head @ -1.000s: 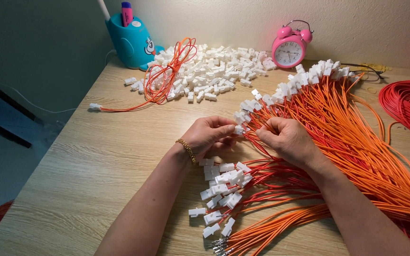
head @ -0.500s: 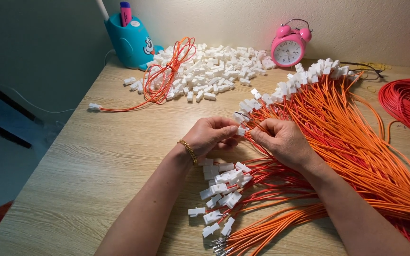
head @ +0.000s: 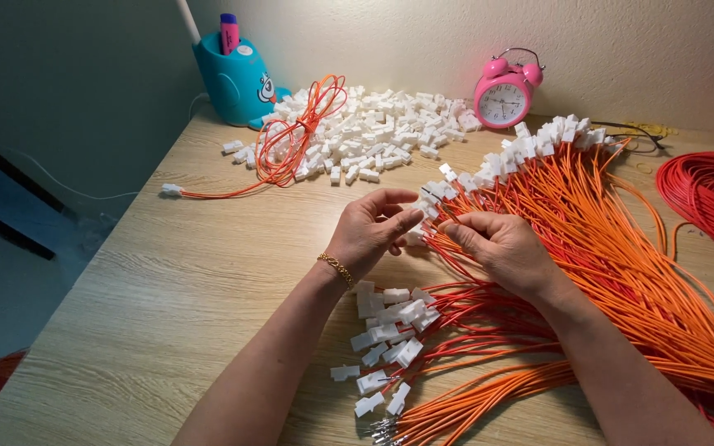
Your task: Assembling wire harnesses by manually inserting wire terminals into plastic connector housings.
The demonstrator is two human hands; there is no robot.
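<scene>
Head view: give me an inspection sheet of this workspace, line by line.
Surface: light wood-grain table, lit from the back.
Job's things: fan of orange wires tipped with white connectors; a nearer batch of fitted connectors.
Clutter: heap of loose white connectors; pink alarm clock; teal pen holder.
Grippers: left hand and right hand meet at a wire end; what the fingertips pinch is too small to tell.
Cables: coiled orange bundle; red wire coil at the right edge.
Surroundings: pale wall behind, dark floor on the left.
</scene>
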